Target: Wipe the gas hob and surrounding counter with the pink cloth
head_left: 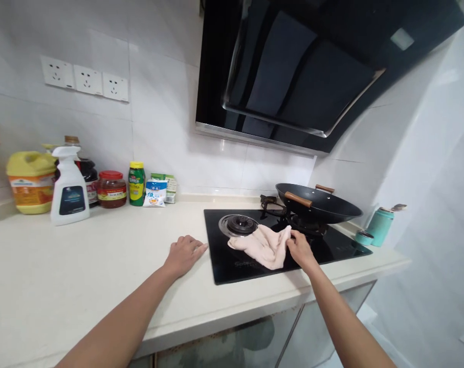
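Observation:
A pale pink cloth [268,246], crumpled and loosely spread, lies on the black glass gas stove [226,271] in front of the left burner [241,225]. My right hand [301,249] pinches the cloth by its right edge. On the pale countertop [112,255], just left of the stove's edge, my left hand [184,255] rests with its thumb stretched toward the glass and nothing in it. A black wok [324,204] with wooden handles sits over the right burner, behind my right hand.
A black range hood [293,71] slants above the stove. Along the wall at left stand a white spray bottle [69,186], a yellow jug [31,181], a red-lidded jar [112,190], a green bottle [136,184] and packets [155,193]. A turquoise canister [381,227] is at the right.

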`<state>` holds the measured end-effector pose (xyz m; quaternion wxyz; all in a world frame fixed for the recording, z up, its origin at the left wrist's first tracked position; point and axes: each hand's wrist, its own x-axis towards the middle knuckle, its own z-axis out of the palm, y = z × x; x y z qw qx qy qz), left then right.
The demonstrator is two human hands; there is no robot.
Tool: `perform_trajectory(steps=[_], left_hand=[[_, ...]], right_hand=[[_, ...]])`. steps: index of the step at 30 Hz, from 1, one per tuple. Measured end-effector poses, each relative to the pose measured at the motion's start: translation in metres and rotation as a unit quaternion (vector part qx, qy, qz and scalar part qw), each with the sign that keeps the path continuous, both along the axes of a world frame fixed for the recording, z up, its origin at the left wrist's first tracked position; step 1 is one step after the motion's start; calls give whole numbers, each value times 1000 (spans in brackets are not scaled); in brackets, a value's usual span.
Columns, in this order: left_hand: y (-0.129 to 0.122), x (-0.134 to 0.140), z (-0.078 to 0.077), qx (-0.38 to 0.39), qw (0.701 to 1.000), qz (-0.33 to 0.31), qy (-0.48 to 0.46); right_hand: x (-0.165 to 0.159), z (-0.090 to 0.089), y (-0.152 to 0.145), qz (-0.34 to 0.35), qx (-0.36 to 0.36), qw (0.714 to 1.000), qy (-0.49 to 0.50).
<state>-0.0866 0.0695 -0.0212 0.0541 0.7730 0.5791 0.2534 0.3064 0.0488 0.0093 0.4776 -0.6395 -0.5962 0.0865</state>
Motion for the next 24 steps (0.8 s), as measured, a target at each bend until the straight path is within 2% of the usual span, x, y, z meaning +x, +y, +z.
perform_trajectory(steps=[3,5,8,10,14,18,24], left_hand=[[-1,1,1,3,1000,5,10],[-1,2,2,3,1000,7,17],[-2,3,2,1,1000,7,20],[-2,3,2,0,1000,8,18],[-2,3,-1,9,1000,3,17],[-1,4,-2,4,1000,7,14],[-3,7,1,-6,1000,12,13]], right_hand=[[-4,4,-4,-58,52,996,-41],[-20,7,-3,-66,60,989,-120],[-45,3,6,-8,-40,960,-276],[-55,-4,18,29,-113,941,-318],[-51,-15,50,19,-158,933,-322],[-39,-12,72,-1,-170,933,-317],[-45,-11,56,2,-182,928,-326]])
